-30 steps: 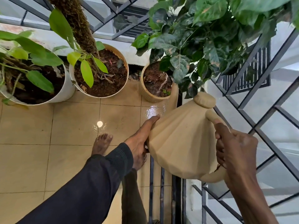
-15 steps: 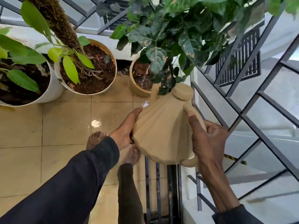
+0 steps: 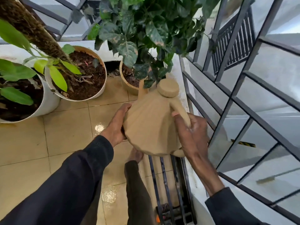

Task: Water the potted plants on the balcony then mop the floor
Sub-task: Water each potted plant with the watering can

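Note:
I hold a beige faceted watering can (image 3: 151, 124) in front of me, tilted forward. Its spout reaches to the rim of the small tan pot (image 3: 128, 86), which holds a dark-leaved plant (image 3: 142, 30). My right hand (image 3: 190, 132) grips the can's handle. My left hand (image 3: 116, 125) lies flat against the can's left side with straight fingers. Two bigger pots stand to the left: a white pot (image 3: 97, 92) with dark soil and a mossy pole, and another white pot (image 3: 47, 103) with bright green leaves.
A grey metal railing (image 3: 240, 98) runs along the right side and across the back. A barred floor drain (image 3: 168, 184) lies below the can. The tan floor tiles (image 3: 65, 132) show wet, shiny patches. My bare foot (image 3: 135, 155) stands under the can.
The can has moved forward and left toward the small tan pot, and its spout now reaches the pot's rim. Both hands kept their places on it.

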Demonstrator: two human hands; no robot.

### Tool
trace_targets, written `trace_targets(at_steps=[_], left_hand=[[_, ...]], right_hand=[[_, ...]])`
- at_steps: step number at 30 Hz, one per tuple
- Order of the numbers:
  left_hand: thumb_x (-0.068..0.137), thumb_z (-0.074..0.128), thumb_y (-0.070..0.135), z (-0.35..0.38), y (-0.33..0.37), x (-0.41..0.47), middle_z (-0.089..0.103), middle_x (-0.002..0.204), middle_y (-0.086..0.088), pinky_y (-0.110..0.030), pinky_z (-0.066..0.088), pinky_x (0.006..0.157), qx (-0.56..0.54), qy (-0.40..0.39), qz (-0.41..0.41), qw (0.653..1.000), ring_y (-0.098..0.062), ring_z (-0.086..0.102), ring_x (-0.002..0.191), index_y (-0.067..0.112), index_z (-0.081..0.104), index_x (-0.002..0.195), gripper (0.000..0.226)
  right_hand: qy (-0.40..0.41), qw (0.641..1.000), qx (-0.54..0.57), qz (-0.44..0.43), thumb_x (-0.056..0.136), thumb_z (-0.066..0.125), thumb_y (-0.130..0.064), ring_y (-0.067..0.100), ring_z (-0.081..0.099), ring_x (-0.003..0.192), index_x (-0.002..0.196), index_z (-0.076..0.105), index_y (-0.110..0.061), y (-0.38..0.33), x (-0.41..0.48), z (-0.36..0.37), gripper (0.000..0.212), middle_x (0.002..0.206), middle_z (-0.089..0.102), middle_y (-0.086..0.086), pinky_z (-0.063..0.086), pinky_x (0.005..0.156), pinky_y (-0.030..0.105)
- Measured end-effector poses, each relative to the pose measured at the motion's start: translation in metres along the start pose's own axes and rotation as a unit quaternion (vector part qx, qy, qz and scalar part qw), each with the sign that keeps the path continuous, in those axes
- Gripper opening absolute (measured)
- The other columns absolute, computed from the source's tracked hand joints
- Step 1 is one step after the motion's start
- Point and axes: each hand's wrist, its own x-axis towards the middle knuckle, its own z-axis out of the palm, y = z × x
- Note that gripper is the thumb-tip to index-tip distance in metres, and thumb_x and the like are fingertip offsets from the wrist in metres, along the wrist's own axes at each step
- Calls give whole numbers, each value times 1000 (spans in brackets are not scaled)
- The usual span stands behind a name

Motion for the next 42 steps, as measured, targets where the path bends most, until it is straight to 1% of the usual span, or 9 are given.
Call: trace_targets(at_steps=[3,5,8,12,15,23,31,37,42], left_hand=[[86,68,52,0,-4,2,77,82,-5,-43,50,98,-10,-9,-16,1000,-27,67,89,24,72,100,32],[86,69,51,0,-6,4,76,81,-5,-44,49,98,-15,-20,-24,999,-26,66,89,23,72,102,33],[85,71,51,-4,-10,9,76,87,-6,-42,52,90,-23,-25,-22,999,-26,68,87,22,71,113,41],[78,78,51,-11,-10,14,77,104,-8,-45,52,97,-33,-32,-22,999,-28,68,100,22,70,130,60],[80,78,51,-11,-7,14,78,105,-7,-42,55,92,-26,-28,-6,999,-26,70,99,22,71,126,55],[84,76,51,-7,7,9,77,114,-6,-39,55,90,-10,-34,19,999,-24,70,103,20,69,130,56],[92,68,47,-8,21,4,80,94,2,-36,57,78,-7,-46,29,999,-19,72,93,25,69,125,40],[91,67,50,-16,29,5,79,107,1,-36,60,76,8,-53,31,998,-18,73,97,26,66,132,47],[89,69,52,-21,29,5,76,119,-2,-42,58,83,18,-55,32,998,-22,70,110,26,64,137,54]], right_hand=[[0,1000,-6,17,88,72,-38,-2,54,48,66,61,-22,-1,2,0,29,50,58,-21,37,47,7],[30,999,-18,24,91,75,-38,0,48,41,57,53,-25,-2,3,3,43,44,51,-22,32,43,9],[58,998,-29,15,92,75,-42,-1,46,38,51,46,-28,1,-1,7,53,38,45,-25,32,41,9],[81,997,-16,13,84,68,-59,2,44,38,50,48,-19,8,-7,10,56,39,45,-21,31,41,9],[97,995,-2,9,85,69,-55,3,42,38,49,47,-14,13,-9,11,59,40,46,-18,31,42,9],[106,994,13,-11,89,74,-42,0,48,36,51,51,-18,19,-5,15,51,39,49,-21,33,39,7],[103,993,5,-49,93,77,-31,0,48,36,50,48,-27,14,4,16,51,38,47,-23,31,41,5],[98,994,11,-48,91,76,-42,1,50,38,55,58,-24,13,7,20,44,42,52,-23,33,42,6],[118,991,-13,-58,90,76,-44,4,42,35,49,51,-16,14,8,21,55,40,47,-21,27,42,7]])
